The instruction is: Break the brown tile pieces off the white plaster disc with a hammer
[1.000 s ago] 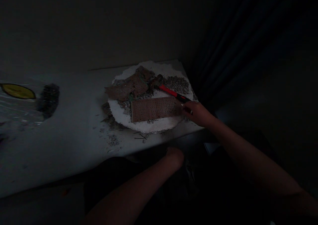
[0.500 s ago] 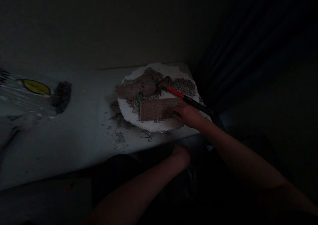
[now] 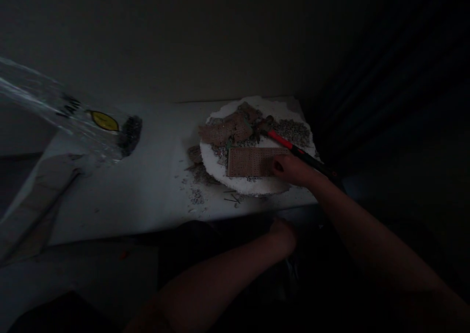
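The light is very dim. A brown board full of small holes [image 3: 249,162] lies flat on a round white slab [image 3: 216,169] with a rough edge. My right hand [image 3: 290,169] rests over the board's right end with its fingers curled closed; whatever they may pinch is too small or dark to make out. Just behind that hand lies a hammer [image 3: 282,141] with a red and black handle, its head among rubble. My left hand [image 3: 283,232] hangs low in front of the table edge, its fingers lost in shadow.
Broken pieces of holed board [image 3: 227,130] and grey gravel [image 3: 293,131] lie on the slab. Crumbs and a few nails [image 3: 230,197] are on the white table [image 3: 157,186]. Clear plastic wrap with a yellow label [image 3: 105,121] is at left, and a dark curtain [image 3: 389,78] at right.
The whole view has shifted, so the table and slab appear farther right. My right hand's fingers look more tightly curled over the board's end. The board and hammer keep their places on the slab.
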`<state>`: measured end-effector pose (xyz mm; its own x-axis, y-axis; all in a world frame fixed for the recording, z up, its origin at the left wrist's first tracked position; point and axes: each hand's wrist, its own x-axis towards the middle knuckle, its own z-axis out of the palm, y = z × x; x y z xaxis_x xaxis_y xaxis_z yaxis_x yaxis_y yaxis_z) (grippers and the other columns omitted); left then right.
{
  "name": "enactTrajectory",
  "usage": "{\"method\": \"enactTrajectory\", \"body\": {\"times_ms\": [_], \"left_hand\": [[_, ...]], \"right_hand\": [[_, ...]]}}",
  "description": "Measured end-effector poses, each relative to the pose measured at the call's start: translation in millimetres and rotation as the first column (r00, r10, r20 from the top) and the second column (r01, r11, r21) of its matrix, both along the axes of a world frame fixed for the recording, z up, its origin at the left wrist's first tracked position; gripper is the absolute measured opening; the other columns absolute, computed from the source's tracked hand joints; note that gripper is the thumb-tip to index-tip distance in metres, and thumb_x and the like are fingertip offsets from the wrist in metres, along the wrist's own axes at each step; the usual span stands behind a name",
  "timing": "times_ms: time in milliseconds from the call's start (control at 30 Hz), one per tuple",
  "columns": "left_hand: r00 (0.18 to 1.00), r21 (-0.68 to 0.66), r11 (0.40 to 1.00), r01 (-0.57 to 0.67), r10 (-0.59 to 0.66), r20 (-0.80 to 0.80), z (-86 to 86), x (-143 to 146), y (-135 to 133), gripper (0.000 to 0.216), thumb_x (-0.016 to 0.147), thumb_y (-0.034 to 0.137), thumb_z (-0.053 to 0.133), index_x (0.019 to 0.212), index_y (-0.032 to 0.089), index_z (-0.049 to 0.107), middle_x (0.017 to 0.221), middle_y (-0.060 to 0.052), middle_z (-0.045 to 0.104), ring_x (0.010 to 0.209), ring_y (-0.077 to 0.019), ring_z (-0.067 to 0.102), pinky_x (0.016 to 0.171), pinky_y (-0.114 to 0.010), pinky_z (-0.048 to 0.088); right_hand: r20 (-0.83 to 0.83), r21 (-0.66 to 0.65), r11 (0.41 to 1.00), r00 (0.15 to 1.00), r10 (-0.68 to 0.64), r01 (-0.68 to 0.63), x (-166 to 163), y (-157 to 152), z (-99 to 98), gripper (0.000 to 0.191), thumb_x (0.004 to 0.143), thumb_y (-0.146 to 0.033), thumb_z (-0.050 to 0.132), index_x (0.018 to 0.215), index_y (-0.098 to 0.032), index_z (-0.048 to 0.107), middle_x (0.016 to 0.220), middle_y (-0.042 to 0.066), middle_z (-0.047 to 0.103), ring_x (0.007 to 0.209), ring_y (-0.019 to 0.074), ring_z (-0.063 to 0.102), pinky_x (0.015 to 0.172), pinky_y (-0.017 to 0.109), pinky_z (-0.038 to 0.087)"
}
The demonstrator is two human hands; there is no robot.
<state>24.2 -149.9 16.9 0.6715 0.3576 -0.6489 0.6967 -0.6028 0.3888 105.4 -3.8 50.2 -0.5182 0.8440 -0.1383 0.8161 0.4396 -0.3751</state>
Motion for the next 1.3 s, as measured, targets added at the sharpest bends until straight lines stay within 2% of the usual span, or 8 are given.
{"method": "enactTrajectory", "body": {"times_ms": [67,267,500,767,933,1033,1167,1300], "left_hand": [[1.000,-0.012,1.000,-0.007,0.007,-0.023,-2.2,0.4,-0.6,0.033,0.082,0.020,0.067,0.114,0.013,0.071,0.115,-0.021,0.068,0.105,-0.0381,0.063,0.084,-0.052,0.053],[0.996,-0.011,0.997,0.072,-0.072,-0.049,2.0,1.8,-0.1,0.036,0.086,0.022,0.060,0.120,0.013,0.067,0.122,-0.019,0.066,0.111,-0.0353,0.061,0.088,-0.049,0.052],[0.997,-0.015,0.999,0.050,-0.050,-0.055,1.7,3.5,-0.6,0.031,0.085,0.018,0.061,0.114,0.013,0.071,0.117,-0.019,0.068,0.108,-0.0358,0.063,0.087,-0.050,0.052],[0.993,-0.019,0.996,0.085,-0.086,-0.085,1.0,4.1,0.5,0.034,0.089,0.019,0.055,0.120,0.010,0.066,0.123,-0.019,0.065,0.114,-0.0345,0.060,0.091,-0.049,0.051],[0.992,-0.029,0.996,0.084,-0.086,-0.088,0.5,4.5,1.1,0.034,0.087,0.022,0.059,0.119,0.015,0.067,0.123,-0.017,0.066,0.112,-0.0338,0.060,0.090,-0.046,0.050],[0.993,-0.025,0.997,0.079,-0.080,-0.092,-1.9,3.8,0.3,0.037,0.085,0.023,0.062,0.120,0.014,0.067,0.124,-0.018,0.065,0.109,-0.0340,0.061,0.088,-0.047,0.050],[0.997,-0.002,0.998,0.063,-0.063,-0.039,-3.4,0.1,-1.1,0.034,0.088,0.022,0.056,0.119,0.012,0.067,0.121,-0.018,0.066,0.106,-0.0323,0.061,0.087,-0.046,0.048],[0.994,-0.004,0.995,0.096,-0.096,-0.055,-3.6,1.0,0.0,0.033,0.090,0.021,0.053,0.117,0.010,0.068,0.119,-0.020,0.066,0.107,-0.0343,0.061,0.087,-0.048,0.049]], "right_hand": [[-0.003,-0.008,1.000,1.000,0.003,-0.003,-0.3,-0.4,0.6,0.010,0.087,-0.019,0.056,0.088,-0.015,0.065,0.087,0.008,0.069,0.076,0.0172,0.060,0.067,0.027,0.038],[0.022,-0.007,1.000,1.000,0.005,-0.005,-2.0,-1.0,3.0,0.010,0.087,-0.018,0.055,0.088,-0.015,0.065,0.089,0.008,0.070,0.077,0.0169,0.061,0.068,0.027,0.038],[0.088,0.019,1.000,0.996,-0.005,0.004,-4.6,-1.2,1.3,0.013,0.087,-0.021,0.054,0.090,-0.014,0.065,0.090,0.010,0.070,0.077,0.0183,0.060,0.066,0.028,0.036],[0.078,0.031,0.999,0.997,-0.009,0.006,-5.5,-0.8,-3.4,0.014,0.085,-0.020,0.055,0.091,-0.014,0.066,0.090,0.010,0.069,0.077,0.0188,0.058,0.068,0.029,0.036],[0.069,0.013,1.000,0.998,-0.012,0.011,-4.4,-2.1,1.5,0.013,0.084,-0.019,0.055,0.091,-0.014,0.065,0.087,0.009,0.069,0.075,0.0178,0.058,0.067,0.028,0.036],[0.048,0.010,1.000,0.999,0.025,-0.026,-0.7,-1.4,2.7,0.011,0.085,-0.019,0.055,0.090,-0.015,0.065,0.087,0.008,0.069,0.075,0.0170,0.058,0.067,0.027,0.036],[0.020,0.028,0.997,0.997,0.070,-0.070,2.2,-1.7,2.9,0.012,0.088,-0.019,0.052,0.090,-0.016,0.064,0.090,0.008,0.069,0.078,0.0171,0.059,0.070,0.027,0.037],[0.103,0.046,0.999,0.994,0.024,-0.029,-3.8,-5.3,3.7,0.016,0.090,-0.020,0.050,0.094,-0.014,0.064,0.094,0.011,0.070,0.081,0.0195,0.060,0.071,0.029,0.037]]}}
